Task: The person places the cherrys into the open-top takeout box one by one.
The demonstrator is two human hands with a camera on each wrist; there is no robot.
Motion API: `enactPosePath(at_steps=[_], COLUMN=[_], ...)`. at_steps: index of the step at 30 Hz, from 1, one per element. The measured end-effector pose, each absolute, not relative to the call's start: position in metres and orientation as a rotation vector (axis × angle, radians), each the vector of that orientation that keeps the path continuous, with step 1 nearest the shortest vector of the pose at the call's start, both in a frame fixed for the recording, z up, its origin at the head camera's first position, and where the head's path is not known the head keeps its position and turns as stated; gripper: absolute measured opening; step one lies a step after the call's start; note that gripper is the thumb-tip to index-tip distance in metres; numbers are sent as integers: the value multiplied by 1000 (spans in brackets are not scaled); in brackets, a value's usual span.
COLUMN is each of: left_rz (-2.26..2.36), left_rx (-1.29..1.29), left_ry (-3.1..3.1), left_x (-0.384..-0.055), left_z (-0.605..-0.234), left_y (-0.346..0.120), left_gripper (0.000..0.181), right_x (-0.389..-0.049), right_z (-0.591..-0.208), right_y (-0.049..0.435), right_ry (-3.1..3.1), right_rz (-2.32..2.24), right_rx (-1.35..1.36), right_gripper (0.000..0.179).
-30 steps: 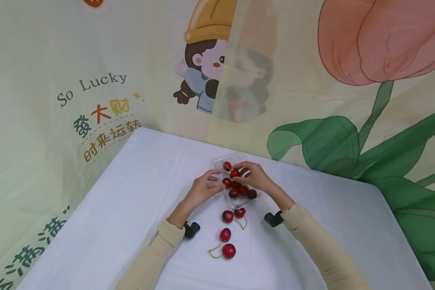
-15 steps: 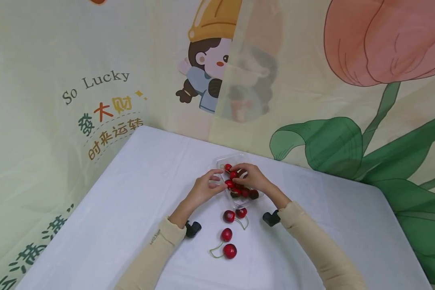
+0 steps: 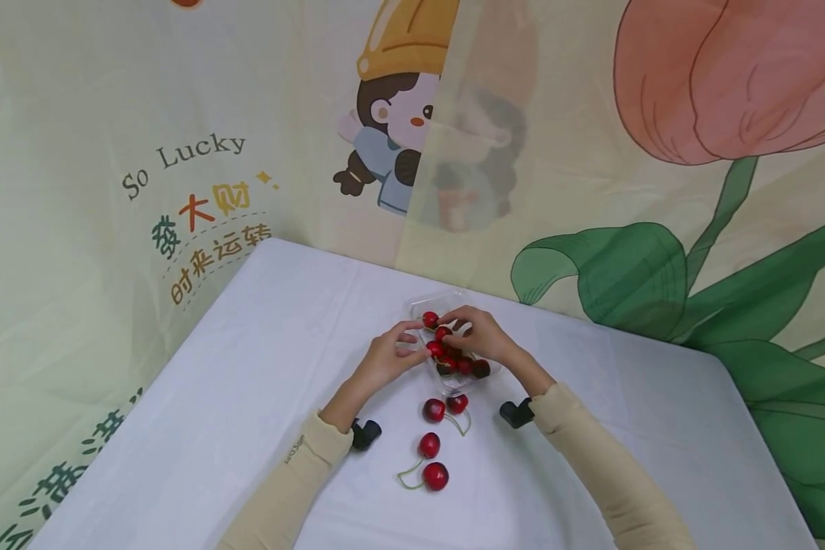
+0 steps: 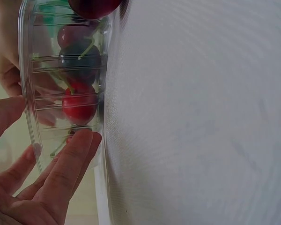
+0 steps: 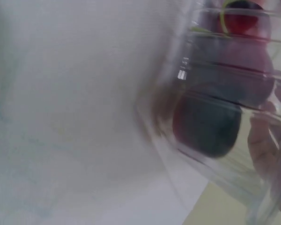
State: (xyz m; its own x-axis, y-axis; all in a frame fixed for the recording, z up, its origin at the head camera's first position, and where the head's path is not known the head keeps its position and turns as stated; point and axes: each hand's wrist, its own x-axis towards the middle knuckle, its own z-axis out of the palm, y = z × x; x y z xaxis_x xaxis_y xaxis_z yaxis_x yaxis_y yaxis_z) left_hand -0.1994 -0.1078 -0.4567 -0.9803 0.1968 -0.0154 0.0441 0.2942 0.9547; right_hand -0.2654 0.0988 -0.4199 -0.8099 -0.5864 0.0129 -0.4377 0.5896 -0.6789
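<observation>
A clear plastic box [image 3: 452, 388] with several red cherries [image 3: 464, 367] stands toward the back of the table. My left hand [image 3: 383, 359] is at its left side. In the left wrist view its extended fingers [image 4: 68, 161] touch the ribbed outer wall, and another fingertip is at the rim. From the right, my right hand [image 3: 484, 336] reaches over the box, thumb and forefinger pinching a cherry [image 3: 443, 334] inside. Another cherry [image 3: 430, 320] lies near the far end. Through the clear wall, the right wrist view shows dark cherries [image 5: 208, 124] and part of a hand.
In front of the box, two cherries [image 3: 434, 411] joined by green stems lie on the white tablecloth [image 3: 302, 321]. Nearer me is a second stemmed pair [image 3: 435, 477]. Behind the table hangs a printed cloth backdrop [image 3: 316, 153]. A small black device [image 3: 517, 413] sits at each wrist.
The cherry between my right fingers has shifted slightly lower in the box, and the far cherry has moved a little. My left hand stays at the box. The head view has shifted slightly.
</observation>
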Motion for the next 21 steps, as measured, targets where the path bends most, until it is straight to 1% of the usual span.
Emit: enactPosePath(at_steps=[5, 10, 16, 21], left_rz=[1779, 1770, 1788, 1785], left_rx=[226, 233, 245, 249], left_ry=[2413, 2434, 2433, 2441], left_x=[-197, -196, -198, -199], left_z=[-458, -458, -455, -455], left_y=[-108, -109, -108, -108], left_gripper=[50, 51, 51, 50], right_x=[-255, -233, -199, -161], right_z=[-413, -403, -391, -393], right_y=[108, 116, 126, 131], right_ry=[2639, 2626, 2591, 2515], right_rz=[-1083, -1108, -1176, -1222], right_rx=[-888, -980, -1132, -1234], right_gripper=[31, 29, 27, 29])
